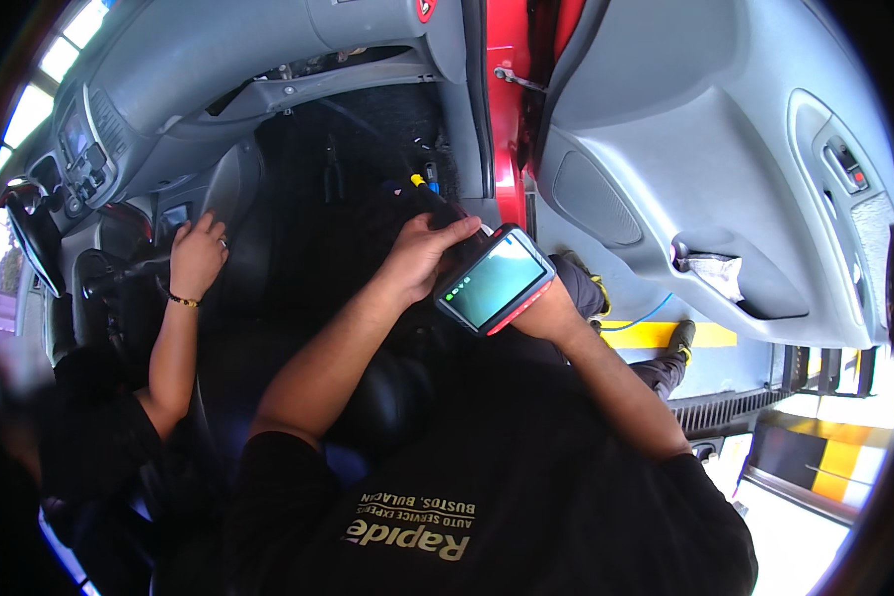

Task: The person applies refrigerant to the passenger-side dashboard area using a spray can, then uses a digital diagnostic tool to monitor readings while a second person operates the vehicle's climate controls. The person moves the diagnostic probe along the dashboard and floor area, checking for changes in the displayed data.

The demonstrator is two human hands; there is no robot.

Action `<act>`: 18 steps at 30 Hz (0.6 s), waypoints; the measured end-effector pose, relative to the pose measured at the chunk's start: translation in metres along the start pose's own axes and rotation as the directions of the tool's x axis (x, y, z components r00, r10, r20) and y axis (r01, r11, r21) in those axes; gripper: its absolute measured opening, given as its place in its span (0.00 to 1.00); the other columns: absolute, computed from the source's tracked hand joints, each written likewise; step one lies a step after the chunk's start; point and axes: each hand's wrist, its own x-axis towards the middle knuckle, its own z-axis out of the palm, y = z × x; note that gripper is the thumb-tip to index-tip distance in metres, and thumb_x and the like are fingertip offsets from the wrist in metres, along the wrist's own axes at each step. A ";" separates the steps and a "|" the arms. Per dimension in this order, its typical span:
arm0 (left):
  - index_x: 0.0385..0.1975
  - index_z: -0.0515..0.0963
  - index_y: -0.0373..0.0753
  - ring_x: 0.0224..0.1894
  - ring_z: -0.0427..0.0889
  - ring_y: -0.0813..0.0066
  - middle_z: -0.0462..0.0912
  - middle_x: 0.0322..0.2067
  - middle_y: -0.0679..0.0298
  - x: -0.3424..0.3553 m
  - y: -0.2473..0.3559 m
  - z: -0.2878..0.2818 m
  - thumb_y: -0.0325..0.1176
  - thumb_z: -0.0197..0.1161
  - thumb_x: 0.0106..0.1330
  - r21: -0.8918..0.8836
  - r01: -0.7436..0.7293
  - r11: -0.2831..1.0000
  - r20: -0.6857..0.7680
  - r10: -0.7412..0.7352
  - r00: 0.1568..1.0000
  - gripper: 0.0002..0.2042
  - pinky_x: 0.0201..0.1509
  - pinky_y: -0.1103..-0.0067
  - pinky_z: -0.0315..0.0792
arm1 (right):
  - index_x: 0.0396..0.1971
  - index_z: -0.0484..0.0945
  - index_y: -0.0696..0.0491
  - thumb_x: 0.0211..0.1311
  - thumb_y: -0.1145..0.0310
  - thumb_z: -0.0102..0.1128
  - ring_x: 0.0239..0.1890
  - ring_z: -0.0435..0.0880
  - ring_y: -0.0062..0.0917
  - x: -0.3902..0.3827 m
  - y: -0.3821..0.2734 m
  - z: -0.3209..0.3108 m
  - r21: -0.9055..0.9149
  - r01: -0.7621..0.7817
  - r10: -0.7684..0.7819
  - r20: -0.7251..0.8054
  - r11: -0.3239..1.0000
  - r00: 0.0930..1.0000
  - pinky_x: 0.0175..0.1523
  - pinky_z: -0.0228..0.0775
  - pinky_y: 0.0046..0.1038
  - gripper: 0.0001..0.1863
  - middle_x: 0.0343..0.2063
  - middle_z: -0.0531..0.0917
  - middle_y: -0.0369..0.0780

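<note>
A handheld screen device with a black and red casing sits tilted over my lap, its display lit pale green. My right hand supports it from behind and below, closed on its right side with most fingers hidden. Beside the device's upper left corner is my left hand, thumb stretched toward the casing. Its fingers curl round something dark, which I cannot make out against the black floor.
On my left, a co-worker's hand with a bracelet rests near the centre console. Grey dashboard spans ahead. A yellow-tipped tool and pliers lie in the footwell. The door stands open at right; another person's shoe shows beyond.
</note>
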 end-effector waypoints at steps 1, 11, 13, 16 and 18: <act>0.41 0.80 0.37 0.40 0.87 0.71 0.86 0.37 0.61 0.000 0.001 -0.001 0.33 0.72 0.68 0.002 0.007 1.000 -0.006 -0.007 1.000 0.10 0.48 0.73 0.82 | 0.45 0.83 0.49 0.56 0.63 0.71 0.41 0.89 0.42 -0.001 -0.001 0.000 -0.005 -0.025 0.025 0.000 1.000 1.000 0.47 0.82 0.39 0.16 0.39 0.88 0.44; 0.41 0.80 0.38 0.40 0.87 0.72 0.86 0.38 0.62 0.001 0.000 -0.003 0.34 0.71 0.69 0.034 0.017 0.999 -0.004 -0.017 1.000 0.09 0.47 0.72 0.82 | 0.50 0.82 0.48 0.61 0.61 0.65 0.53 0.84 0.37 -0.006 0.001 0.010 -0.190 -0.025 0.034 0.045 0.981 0.998 0.56 0.76 0.39 0.18 0.49 0.85 0.40; 0.41 0.80 0.37 0.40 0.87 0.72 0.86 0.38 0.62 -0.001 0.001 -0.001 0.33 0.71 0.69 0.034 0.016 0.999 -0.020 -0.016 1.000 0.09 0.47 0.72 0.82 | 0.50 0.83 0.47 0.61 0.61 0.64 0.53 0.84 0.36 -0.006 -0.001 0.011 -0.223 -0.074 0.091 0.071 0.972 0.993 0.55 0.76 0.39 0.17 0.49 0.86 0.40; 0.42 0.80 0.37 0.40 0.87 0.71 0.86 0.38 0.61 -0.002 0.002 0.002 0.33 0.71 0.69 0.030 0.015 0.999 -0.030 -0.014 0.999 0.09 0.47 0.72 0.82 | 0.46 0.83 0.48 0.60 0.61 0.65 0.46 0.87 0.38 -0.005 0.000 0.012 -0.216 -0.050 0.054 0.013 0.975 0.998 0.49 0.80 0.38 0.15 0.43 0.87 0.41; 0.42 0.80 0.37 0.40 0.87 0.71 0.86 0.38 0.61 -0.002 0.003 0.002 0.34 0.72 0.68 0.032 0.018 0.999 -0.031 -0.017 0.999 0.10 0.47 0.72 0.82 | 0.43 0.83 0.49 0.60 0.61 0.66 0.42 0.88 0.39 -0.006 0.001 0.014 -0.200 -0.026 0.020 -0.030 0.979 0.999 0.46 0.81 0.37 0.14 0.39 0.88 0.42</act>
